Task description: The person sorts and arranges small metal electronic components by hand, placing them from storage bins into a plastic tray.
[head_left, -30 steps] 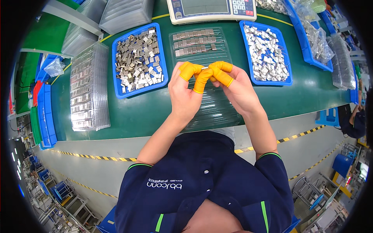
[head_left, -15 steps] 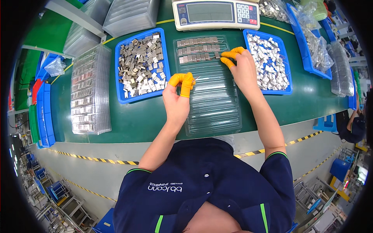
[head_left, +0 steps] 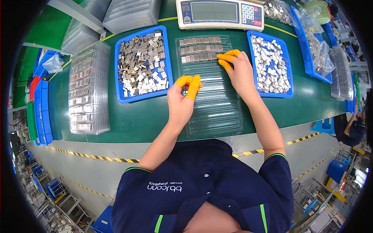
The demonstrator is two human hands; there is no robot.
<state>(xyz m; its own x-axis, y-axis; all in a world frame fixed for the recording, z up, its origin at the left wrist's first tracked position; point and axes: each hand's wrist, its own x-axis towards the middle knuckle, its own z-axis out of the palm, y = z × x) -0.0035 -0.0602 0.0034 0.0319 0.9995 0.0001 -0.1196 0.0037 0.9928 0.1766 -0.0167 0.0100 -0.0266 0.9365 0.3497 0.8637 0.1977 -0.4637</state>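
A clear ribbed plastic tray (head_left: 213,105) lies on the green table in front of me, its far rows filled with small grey metal pieces (head_left: 200,48). My right hand (head_left: 239,72), with orange finger cots, reaches to the third row and presses its fingertips on a piece at the row's right end. My left hand (head_left: 182,99), also in orange cots, hovers over the tray's left edge with fingers pinched together; whether a piece is between them I cannot tell.
A blue bin of loose metal pieces (head_left: 142,64) sits left of the tray, another blue bin (head_left: 270,64) right. A weighing scale (head_left: 219,13) stands behind. A stack of filled clear trays (head_left: 87,89) lies far left. Bags of parts (head_left: 318,46) sit far right.
Both hands were together over the tray a second ago. They then parted: the right hand went up to the tray's third row, while the left stayed near the tray's left edge.
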